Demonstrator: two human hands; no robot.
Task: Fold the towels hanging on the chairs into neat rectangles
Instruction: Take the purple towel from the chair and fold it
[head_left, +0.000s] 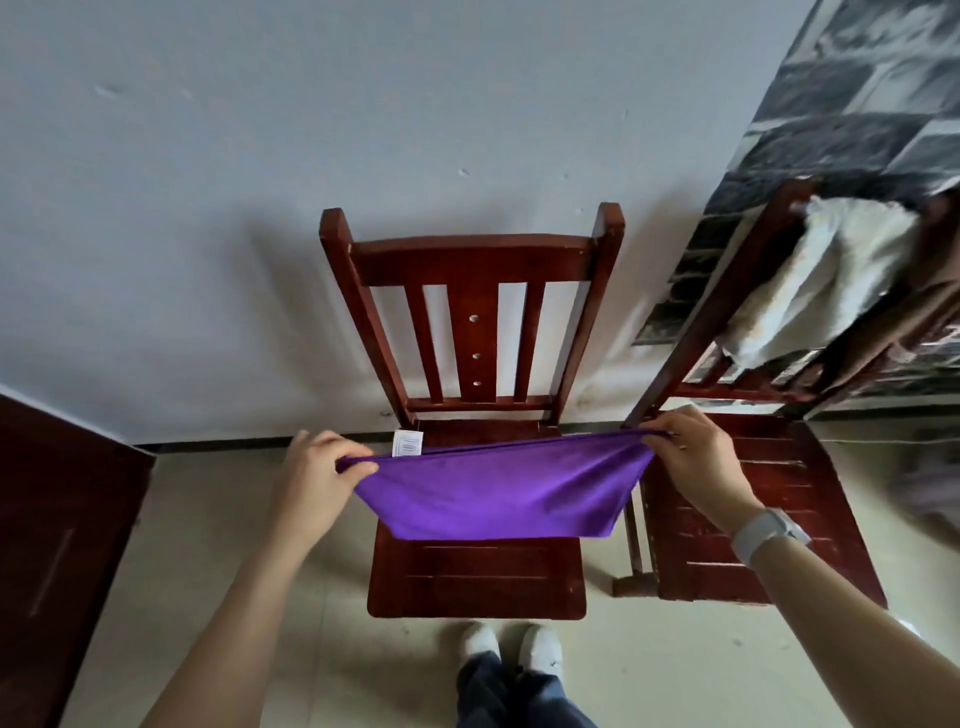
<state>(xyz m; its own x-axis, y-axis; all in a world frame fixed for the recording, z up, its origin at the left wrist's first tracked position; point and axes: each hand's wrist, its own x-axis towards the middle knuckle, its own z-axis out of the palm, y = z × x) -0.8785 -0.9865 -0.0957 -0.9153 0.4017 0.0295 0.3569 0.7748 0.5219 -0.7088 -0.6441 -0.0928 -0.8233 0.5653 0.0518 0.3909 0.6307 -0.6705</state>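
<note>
White wall, wooden chair (475, 577), both hands (317, 475) (696, 457) pinching purple towel (504, 493) corners, stretched above seat

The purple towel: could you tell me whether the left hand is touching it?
Touching. The head view shows the left hand pinching the purple towel at its upper left corner, fingers curled round the edge.

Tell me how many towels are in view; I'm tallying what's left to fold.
2: a purple towel held over the middle chair's seat, and a white towel hanging on the right chair's back. More may lie outside the frame.
</note>
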